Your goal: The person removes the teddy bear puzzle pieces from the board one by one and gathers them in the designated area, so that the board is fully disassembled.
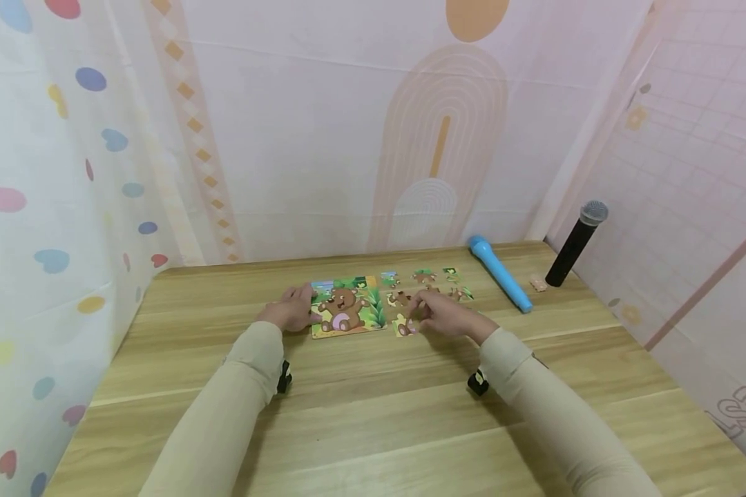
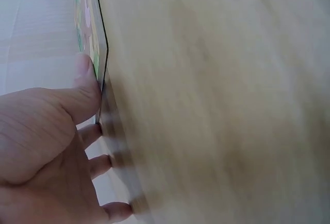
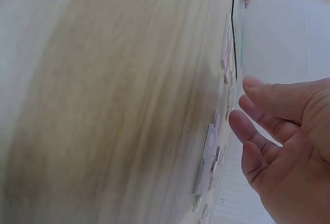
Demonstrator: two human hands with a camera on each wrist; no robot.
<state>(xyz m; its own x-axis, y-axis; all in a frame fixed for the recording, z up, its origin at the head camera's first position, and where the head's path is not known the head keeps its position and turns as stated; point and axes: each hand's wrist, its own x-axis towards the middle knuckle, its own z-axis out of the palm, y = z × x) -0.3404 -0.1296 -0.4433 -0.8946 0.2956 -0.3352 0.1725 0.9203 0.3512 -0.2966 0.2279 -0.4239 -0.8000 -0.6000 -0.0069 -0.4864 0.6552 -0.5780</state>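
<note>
A bear picture puzzle board [image 1: 348, 310] lies on the wooden table. My left hand [image 1: 294, 308] is at its left edge; in the left wrist view the thumb [image 2: 85, 74] rests on the picture face and the other fingers spread down to the table. Right of the board are several loose bear puzzle pieces [image 1: 404, 326]. My right hand [image 1: 444, 314] hovers over them, partly hiding some. In the right wrist view its fingers [image 3: 242, 123] are loosely bent, thumb near the index finger, and no piece shows between them.
On the right of the table lies a blue toy microphone [image 1: 502, 276]. Beyond it a black microphone [image 1: 572, 252] stands upright beside a small pinkish item [image 1: 537, 283]. Patterned cloth [image 1: 298, 152] hangs along the table's back and sides.
</note>
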